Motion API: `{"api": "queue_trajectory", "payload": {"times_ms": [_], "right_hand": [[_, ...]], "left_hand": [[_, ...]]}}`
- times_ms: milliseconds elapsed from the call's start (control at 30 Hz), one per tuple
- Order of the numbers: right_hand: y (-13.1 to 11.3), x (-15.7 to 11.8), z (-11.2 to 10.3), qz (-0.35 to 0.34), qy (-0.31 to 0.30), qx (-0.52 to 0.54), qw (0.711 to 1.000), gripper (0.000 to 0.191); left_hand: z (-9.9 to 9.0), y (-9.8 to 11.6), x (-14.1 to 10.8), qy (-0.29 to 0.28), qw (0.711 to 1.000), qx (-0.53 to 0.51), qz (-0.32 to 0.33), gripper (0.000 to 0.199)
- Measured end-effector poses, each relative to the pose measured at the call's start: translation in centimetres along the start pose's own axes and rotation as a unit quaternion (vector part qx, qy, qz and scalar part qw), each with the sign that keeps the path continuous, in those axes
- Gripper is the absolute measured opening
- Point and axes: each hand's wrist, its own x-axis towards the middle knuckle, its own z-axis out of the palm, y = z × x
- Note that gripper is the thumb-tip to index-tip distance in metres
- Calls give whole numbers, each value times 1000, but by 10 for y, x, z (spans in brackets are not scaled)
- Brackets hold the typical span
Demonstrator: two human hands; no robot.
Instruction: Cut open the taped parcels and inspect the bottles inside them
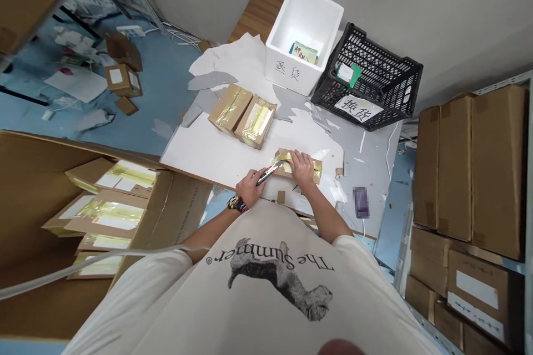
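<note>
Fingers of the left hand [250,187] wrap firmly around a red-and-silver utility knife [270,173], whose blade end meets the top of a small cardboard parcel [300,166] bound in yellowish tape. Fingers of the right hand [302,170] are spread and press down on that parcel, not closed around it. The parcel lies flat near the front edge of the counter [208,150], directly ahead of the person's torso, with torn white scraps just beside it.

Farther back toward the middle of the counter, two similar taped parcels [242,115] lie side by side, touching. Beyond them, near the back edge, stands an open white foam box [302,22] with handwritten characters on its side and a printed packet [303,52] inside. A black plastic crate [366,77] sits tilted just beside the box, with a white handwritten sign [358,108] on its front. A small object [361,202], blurred too much to identify, lies near the counter's right edge. Off the left edge, an open cardboard carton [104,216] holds more taped parcels. Stacked cartons [470,166] fill shelving on the right.
</note>
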Motion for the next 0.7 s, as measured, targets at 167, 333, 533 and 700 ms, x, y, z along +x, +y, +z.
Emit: {"api": "queue_trajectory", "payload": {"times_ms": [167,333,533,700], "right_hand": [[0,1,-7,6,-30,-9,999,58],[2,-4,-7,5,-7,-4,1000,58],[-2,-6,-9,11,-26,-22,999,57],[-2,-6,-7,8,-21,-12,1000,57]], "left_hand": [[1,10,7,-18,999,-30,9,60],[1,18,21,-79,996,-30,21,72],[-16,-5,18,-92,995,21,25,70],[-29,-21,50,-109,991,45,70,69]]}}
